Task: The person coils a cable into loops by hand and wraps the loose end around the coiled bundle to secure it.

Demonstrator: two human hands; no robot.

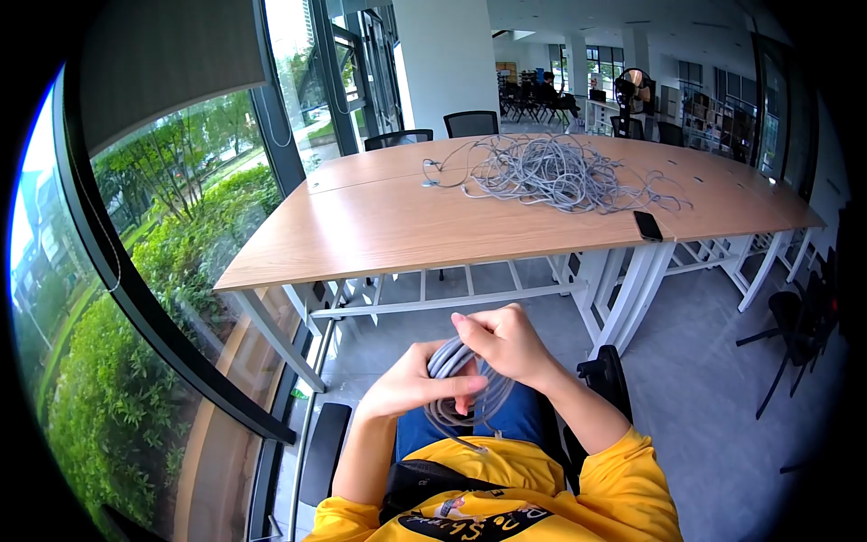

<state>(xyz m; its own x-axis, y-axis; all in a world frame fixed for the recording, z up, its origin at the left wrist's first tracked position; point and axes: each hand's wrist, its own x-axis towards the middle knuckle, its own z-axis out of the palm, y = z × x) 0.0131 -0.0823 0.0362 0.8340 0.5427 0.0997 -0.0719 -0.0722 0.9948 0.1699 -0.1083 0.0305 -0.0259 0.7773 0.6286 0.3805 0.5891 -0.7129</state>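
Observation:
A coil of grey cable (459, 390) sits over my lap, held by both hands. My left hand (417, 387) grips the coil from the left, thumb laid across the loops. My right hand (508, 341) closes over the top of the same coil from the right. The lower loops hang down against my blue jeans and yellow shirt. A large tangled heap of the same grey cable (551, 172) lies on the wooden table (379, 221) ahead, out of reach of both hands.
A black phone (647, 225) lies near the table's front edge. Black chairs stand behind the table and at the far right (795, 330). A curved glass wall (172, 244) runs along the left. My seat has black armrests (323, 452).

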